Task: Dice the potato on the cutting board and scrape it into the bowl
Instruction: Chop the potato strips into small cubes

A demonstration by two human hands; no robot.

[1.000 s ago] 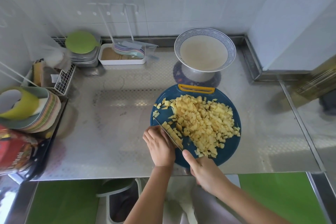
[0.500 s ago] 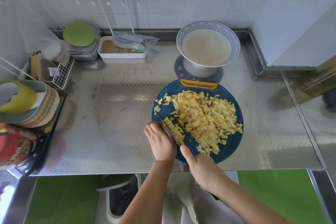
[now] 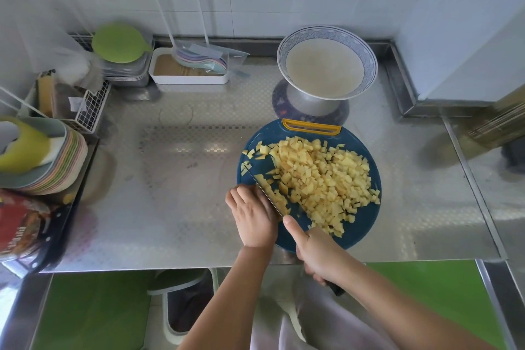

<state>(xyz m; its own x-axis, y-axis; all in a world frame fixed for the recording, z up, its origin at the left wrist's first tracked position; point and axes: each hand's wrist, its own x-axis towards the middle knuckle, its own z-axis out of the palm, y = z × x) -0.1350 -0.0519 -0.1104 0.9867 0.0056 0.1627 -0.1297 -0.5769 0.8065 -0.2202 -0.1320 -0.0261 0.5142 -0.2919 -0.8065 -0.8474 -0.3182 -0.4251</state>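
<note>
The red packet (image 3: 20,224) at the tabletop's (image 3: 170,193) left edge bears writing too blurred to read. Diced potato (image 3: 321,179) is heaped on the blue cutting board (image 3: 360,224), near the patterned bowl (image 3: 327,32). The right hand (image 3: 318,253) grips the knife (image 3: 270,193). The left hand (image 3: 254,216) curls beside the blade; I cannot tell what it holds.
</note>
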